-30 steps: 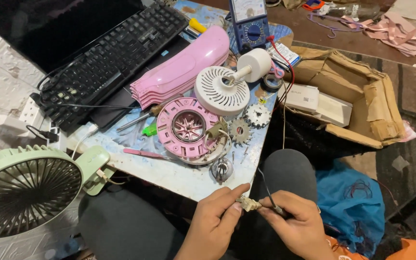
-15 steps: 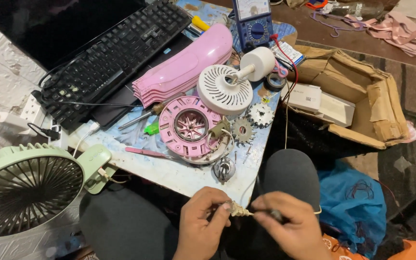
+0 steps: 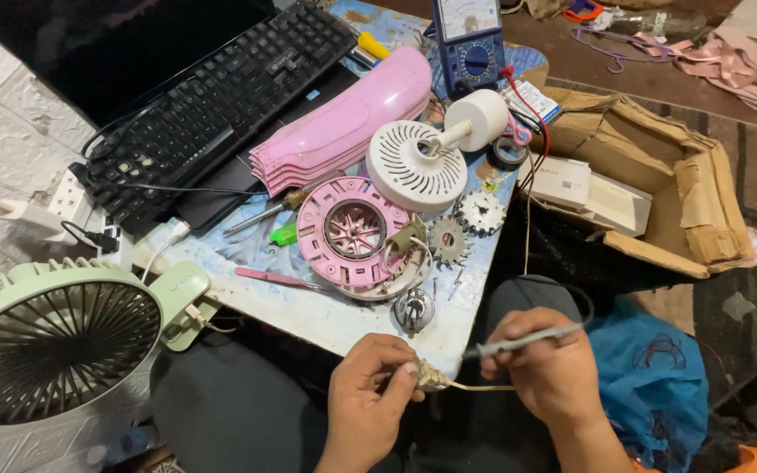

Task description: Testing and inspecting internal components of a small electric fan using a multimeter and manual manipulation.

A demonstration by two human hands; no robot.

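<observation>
At nine o'clock of the frame a pale green table fan [image 3: 54, 350] with a dark ribbed grille is seen, and above it, toward eleven o'clock, a black keyboard [image 3: 221, 88] lies slantwise on a scuffed light-blue table [image 3: 326, 320]. On the table a stack of glossy pink fan blades [image 3: 343, 123], a round pink motor housing [image 3: 354, 232] with a spoked hub, a white vented disc [image 3: 415, 165] and two small toothed wheels [image 3: 463, 225] are laid out. Low at six o'clock the left hand [image 3: 370, 398] is closed, its thumb and forefinger pinched on a small brassy metal part [image 3: 431, 377] from which a thin pale wire [image 3: 484, 386] trails toward three o'clock. The part lies just at nine o'clock of the right hand [image 3: 545, 368], so the left hand is the nearer. The right hand is curled in a pen-like grip about a slim grey probe [image 3: 519, 342], whose long axis runs roughly from three to nine o'clock, tip nearly touching the part. At two o'clock a torn brown cardboard box [image 3: 659, 193] holds white cartons, and at four o'clock a crumpled blue plastic bag [image 3: 650, 385] is seen.
</observation>
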